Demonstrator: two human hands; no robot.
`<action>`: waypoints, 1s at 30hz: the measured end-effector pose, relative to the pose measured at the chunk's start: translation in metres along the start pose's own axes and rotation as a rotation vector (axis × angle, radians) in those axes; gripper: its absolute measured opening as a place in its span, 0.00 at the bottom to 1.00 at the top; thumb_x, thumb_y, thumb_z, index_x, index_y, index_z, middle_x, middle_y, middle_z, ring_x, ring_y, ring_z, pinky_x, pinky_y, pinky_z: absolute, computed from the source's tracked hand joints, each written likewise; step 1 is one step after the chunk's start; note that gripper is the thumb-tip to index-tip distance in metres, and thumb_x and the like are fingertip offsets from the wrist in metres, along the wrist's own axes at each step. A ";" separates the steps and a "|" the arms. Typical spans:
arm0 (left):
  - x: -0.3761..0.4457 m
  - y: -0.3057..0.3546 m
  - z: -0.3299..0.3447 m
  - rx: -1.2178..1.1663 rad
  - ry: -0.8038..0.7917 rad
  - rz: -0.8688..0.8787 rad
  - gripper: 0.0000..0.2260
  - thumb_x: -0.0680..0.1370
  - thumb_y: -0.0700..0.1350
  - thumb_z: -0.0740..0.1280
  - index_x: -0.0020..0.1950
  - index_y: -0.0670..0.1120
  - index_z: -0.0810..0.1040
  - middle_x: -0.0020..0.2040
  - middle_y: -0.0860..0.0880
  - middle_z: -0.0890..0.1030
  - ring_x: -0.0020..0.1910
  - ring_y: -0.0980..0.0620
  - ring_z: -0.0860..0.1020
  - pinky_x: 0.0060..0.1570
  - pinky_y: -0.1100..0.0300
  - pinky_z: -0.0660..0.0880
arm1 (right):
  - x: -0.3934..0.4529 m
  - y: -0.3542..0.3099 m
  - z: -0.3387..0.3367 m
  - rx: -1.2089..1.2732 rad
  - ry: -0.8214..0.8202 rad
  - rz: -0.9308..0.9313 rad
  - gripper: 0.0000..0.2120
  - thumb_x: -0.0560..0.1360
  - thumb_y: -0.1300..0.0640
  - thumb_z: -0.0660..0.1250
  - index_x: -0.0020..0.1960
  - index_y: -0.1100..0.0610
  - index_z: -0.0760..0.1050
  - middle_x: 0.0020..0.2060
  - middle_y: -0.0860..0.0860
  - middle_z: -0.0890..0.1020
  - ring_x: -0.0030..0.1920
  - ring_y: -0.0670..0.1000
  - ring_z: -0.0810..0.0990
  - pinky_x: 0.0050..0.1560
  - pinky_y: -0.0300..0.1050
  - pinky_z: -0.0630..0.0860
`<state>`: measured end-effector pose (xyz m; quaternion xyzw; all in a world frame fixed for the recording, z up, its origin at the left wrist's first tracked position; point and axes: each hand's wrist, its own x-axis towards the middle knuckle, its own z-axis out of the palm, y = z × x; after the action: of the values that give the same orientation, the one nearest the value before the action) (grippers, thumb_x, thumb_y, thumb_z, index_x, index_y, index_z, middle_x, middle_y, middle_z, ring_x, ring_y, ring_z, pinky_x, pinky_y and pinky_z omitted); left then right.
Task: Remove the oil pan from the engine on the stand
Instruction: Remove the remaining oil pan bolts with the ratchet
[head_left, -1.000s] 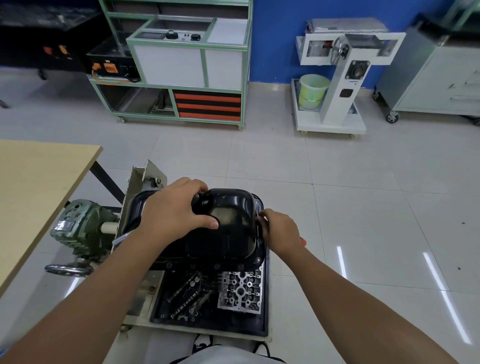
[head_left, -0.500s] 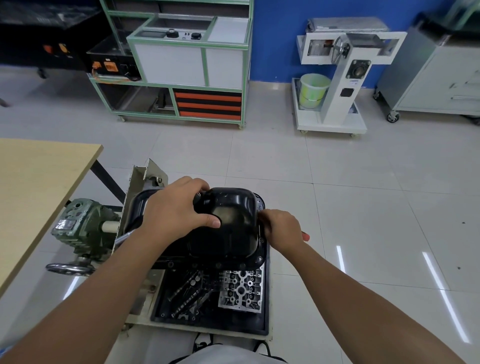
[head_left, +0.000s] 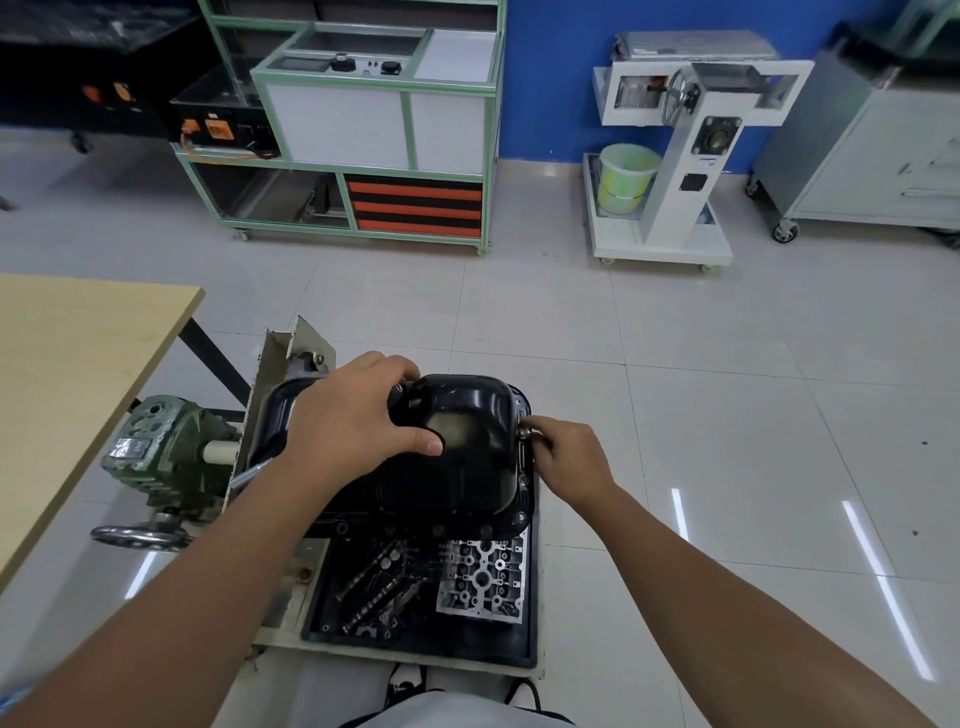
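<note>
Left hand (head_left: 358, 421) grips oil pan (head_left: 467, 447); right hand (head_left: 569, 457) pinches its flange bolt (head_left: 524, 433).

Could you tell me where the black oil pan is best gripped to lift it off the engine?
Probably by the flange along its two long sides, from above. The oil pan sits sump-up, and its glossy dome offers little to hook. The left hand only grips the sump; the right hand already pinches something small at the right flange.
</note>
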<state>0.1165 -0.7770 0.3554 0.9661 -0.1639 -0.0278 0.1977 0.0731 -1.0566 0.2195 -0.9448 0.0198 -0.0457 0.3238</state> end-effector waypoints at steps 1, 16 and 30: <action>0.000 0.000 0.000 -0.003 0.000 -0.001 0.37 0.56 0.78 0.69 0.61 0.64 0.72 0.54 0.63 0.77 0.53 0.57 0.78 0.49 0.53 0.77 | 0.000 0.002 0.000 0.023 0.010 0.030 0.13 0.81 0.54 0.68 0.64 0.51 0.82 0.40 0.51 0.86 0.45 0.56 0.84 0.49 0.50 0.80; -0.026 0.013 0.000 0.047 0.011 -0.027 0.40 0.62 0.68 0.79 0.71 0.62 0.70 0.66 0.62 0.77 0.59 0.56 0.78 0.49 0.55 0.75 | 0.003 0.002 0.005 -0.002 0.023 0.053 0.11 0.80 0.50 0.71 0.60 0.50 0.83 0.36 0.48 0.82 0.42 0.54 0.82 0.44 0.47 0.78; -0.027 0.004 -0.010 0.232 -0.125 -0.088 0.54 0.56 0.68 0.81 0.76 0.69 0.56 0.80 0.55 0.55 0.61 0.43 0.80 0.37 0.56 0.73 | 0.008 0.002 0.001 -0.011 -0.003 0.075 0.08 0.80 0.48 0.70 0.55 0.50 0.83 0.35 0.50 0.83 0.42 0.55 0.83 0.43 0.48 0.78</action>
<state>0.0911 -0.7680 0.3657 0.9851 -0.1352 -0.0775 0.0725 0.0816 -1.0585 0.2181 -0.9452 0.0549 -0.0323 0.3203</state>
